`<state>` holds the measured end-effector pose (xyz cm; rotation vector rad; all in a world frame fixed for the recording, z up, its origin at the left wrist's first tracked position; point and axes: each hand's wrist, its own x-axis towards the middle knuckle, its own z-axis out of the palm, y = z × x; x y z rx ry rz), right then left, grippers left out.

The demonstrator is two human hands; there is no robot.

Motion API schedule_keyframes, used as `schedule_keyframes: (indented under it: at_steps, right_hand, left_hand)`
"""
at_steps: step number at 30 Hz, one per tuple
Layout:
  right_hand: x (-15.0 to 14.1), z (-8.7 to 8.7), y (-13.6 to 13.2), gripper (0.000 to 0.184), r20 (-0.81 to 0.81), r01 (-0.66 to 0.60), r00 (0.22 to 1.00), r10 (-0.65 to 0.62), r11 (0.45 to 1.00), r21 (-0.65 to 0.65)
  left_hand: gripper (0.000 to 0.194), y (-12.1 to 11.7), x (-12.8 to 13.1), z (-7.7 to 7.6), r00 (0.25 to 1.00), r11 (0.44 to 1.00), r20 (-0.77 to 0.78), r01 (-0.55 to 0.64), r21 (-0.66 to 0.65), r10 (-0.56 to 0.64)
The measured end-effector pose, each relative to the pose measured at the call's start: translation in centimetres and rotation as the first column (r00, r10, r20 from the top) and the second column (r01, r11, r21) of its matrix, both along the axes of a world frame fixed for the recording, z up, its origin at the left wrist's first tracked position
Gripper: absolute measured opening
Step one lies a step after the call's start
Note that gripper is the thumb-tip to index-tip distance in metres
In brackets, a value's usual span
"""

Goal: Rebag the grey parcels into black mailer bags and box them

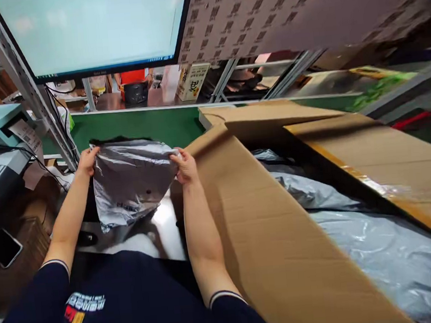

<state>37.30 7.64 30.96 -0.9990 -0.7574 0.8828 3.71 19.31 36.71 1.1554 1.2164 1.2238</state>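
I have a thin silver-grey plastic bag (132,176) spread out — my left hand (86,161) pinching one upper corner, my right hand (185,166) the other. Just right of the right fingers stands an open brown cardboard carton (270,232) holding shiny grey plastic packages (389,252); beyond the fingertips lies a flat green surface (132,121). The slick film could slip from a light pinch, or snag on the carton's edge if swung right.
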Motion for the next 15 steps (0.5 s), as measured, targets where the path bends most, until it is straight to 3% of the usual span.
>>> schedule_keyframes:
  at_steps: [3, 5, 7, 11, 13, 15]
  right_hand:
    - [1.0, -1.8, -6.0, 0.049, 0.143, -0.086, 0.986, 0.089, 0.996, -0.023]
    - [-0.2, -5.2, -11.7, 0.036, 0.255, -0.216, 0.933, 0.256, 0.961, -0.172]
    - [-2.8, -9.6, -17.1, 0.032, 0.304, -0.314, 0.853, 0.424, 0.883, -0.349]
    - [-7.9, -17.6, -24.5, 0.031, 0.429, -0.310, 0.719, 0.547, 0.805, -0.506]
    - [-8.9, -19.5, -26.3, 0.024, 0.466, -0.330, 0.660, 0.589, 0.785, -0.524]
    - [-8.7, -19.9, -26.6, 0.020, 0.492, -0.343, 0.620, 0.611, 0.775, -0.531]
  left_hand:
    - [0.037, -3.5, -3.8, -2.0, 0.968, 0.967, -0.007, 0.249, 0.055, -0.249]
    - [0.038, -7.4, -7.2, -5.5, 0.893, 0.896, -0.085, 0.443, -0.005, -0.442]
    - [0.035, -11.6, -9.9, -10.2, 0.846, 0.856, -0.145, 0.494, -0.151, -0.514]
    - [0.031, -18.5, -11.7, -19.6, 0.870, 0.886, -0.261, 0.327, -0.329, -0.418]
    - [0.031, -20.5, -11.5, -22.6, 0.893, 0.917, -0.312, 0.218, -0.334, -0.325]
    - [0.030, -21.1, -11.1, -24.2, 0.898, 0.938, -0.364, 0.129, -0.323, -0.249]
